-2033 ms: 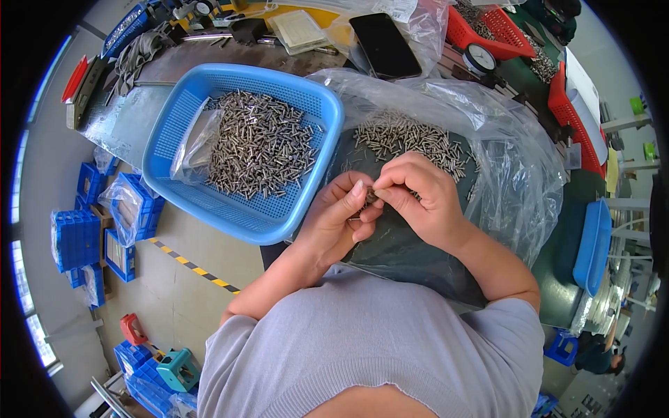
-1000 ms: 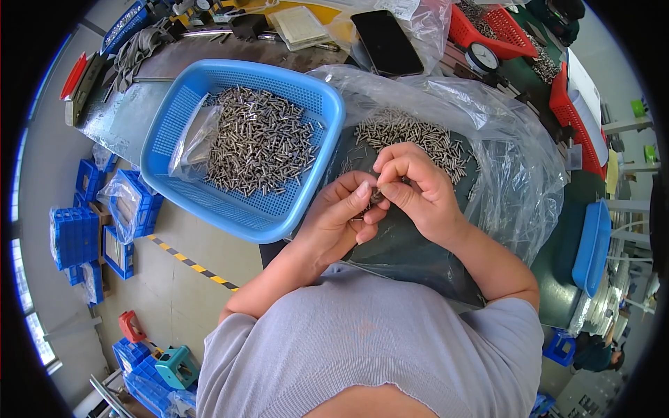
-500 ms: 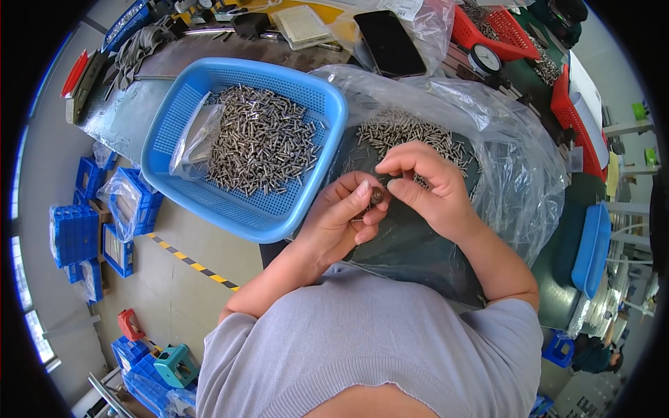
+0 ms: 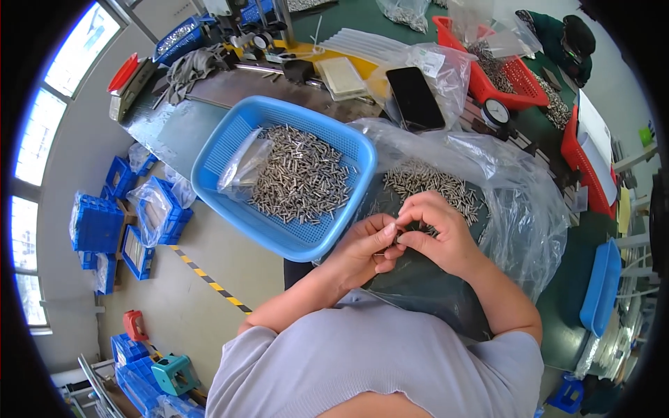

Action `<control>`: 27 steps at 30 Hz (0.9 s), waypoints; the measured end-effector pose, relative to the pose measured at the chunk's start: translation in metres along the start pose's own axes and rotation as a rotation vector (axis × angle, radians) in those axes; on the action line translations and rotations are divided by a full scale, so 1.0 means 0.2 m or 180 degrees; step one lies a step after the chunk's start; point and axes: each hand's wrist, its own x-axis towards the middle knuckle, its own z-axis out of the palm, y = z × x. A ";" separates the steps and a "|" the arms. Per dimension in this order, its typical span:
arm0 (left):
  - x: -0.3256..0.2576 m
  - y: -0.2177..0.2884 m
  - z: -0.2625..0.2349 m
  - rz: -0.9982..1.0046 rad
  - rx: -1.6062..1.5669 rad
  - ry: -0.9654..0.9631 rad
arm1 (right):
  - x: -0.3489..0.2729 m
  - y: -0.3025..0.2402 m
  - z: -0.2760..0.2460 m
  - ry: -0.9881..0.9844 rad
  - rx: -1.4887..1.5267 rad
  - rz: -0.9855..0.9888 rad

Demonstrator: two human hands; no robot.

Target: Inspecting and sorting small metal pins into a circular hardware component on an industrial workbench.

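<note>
My two hands meet above the table, fingertips close together. My left hand [image 4: 364, 252] has its thumb and fingers closed round a small, dark, round metal piece [image 4: 398, 237], now mostly covered by fingers. Against it, the thumb and forefinger of my right hand [image 4: 444, 235] are pinched; what lies between them is too small to make out. Just beyond the hands, a heap of short metal pins [image 4: 446, 191] rests on clear plastic sheeting [image 4: 533, 219]. To the left, many similar pins [image 4: 300, 177] fill a blue basket [image 4: 209, 167], with a clear plastic bag [image 4: 244, 164] among them.
Beyond the baskets lie a black phone [image 4: 416, 97], a dial gauge [image 4: 495, 112] and a pale notepad [image 4: 343, 76]. A red basket [image 4: 523, 87] stands at the far right, a blue tray [image 4: 601, 289] at the right edge. Another person [image 4: 568, 45] is at the far right.
The view has shifted, so table and basket appear lower and further right. My fingertips have come together, and the round metal piece that showed plainly is now mostly hidden.
</note>
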 end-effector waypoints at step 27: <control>-0.16 0.27 0.23 0.0720 -0.0257 -0.0314 | -0.01 0.03 -0.02 0.0754 0.0214 0.0197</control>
